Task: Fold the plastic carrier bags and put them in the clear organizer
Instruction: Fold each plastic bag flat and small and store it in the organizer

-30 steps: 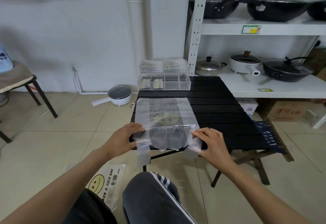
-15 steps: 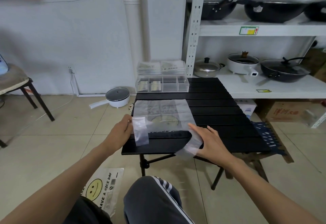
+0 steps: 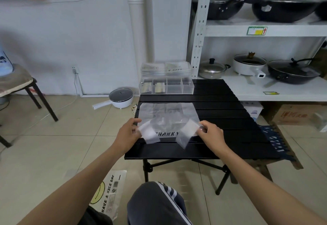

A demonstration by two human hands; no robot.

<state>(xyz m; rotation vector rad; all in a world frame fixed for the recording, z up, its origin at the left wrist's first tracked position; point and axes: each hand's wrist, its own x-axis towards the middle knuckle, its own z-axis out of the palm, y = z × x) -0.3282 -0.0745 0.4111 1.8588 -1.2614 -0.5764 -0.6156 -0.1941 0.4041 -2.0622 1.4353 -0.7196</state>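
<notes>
A translucent carrier bag [image 3: 166, 116] with "THANK Y" print lies flat on the black slatted table [image 3: 221, 115]. My left hand [image 3: 128, 133] pinches its left handle strap and my right hand [image 3: 210, 133] pinches the right one, both straps folded up over the bag's near part. The clear organizer [image 3: 166, 87] stands at the table's far edge; folded bags fill its two left compartments, and its open lid behind holds flat bags. Another bag printed "HAVE A NICE DAY" [image 3: 109, 193] lies on the floor by my left knee.
White shelving [image 3: 265, 86] with pans and woks stands right of the table. A white pot [image 3: 121, 98] sits on the floor at far left of the table, a chair [image 3: 26, 86] further left, a cardboard box [image 3: 293, 113] under the shelf.
The bag has been slid further onto the table. My hands moved forward and folded both handle straps up over the bag's lower part.
</notes>
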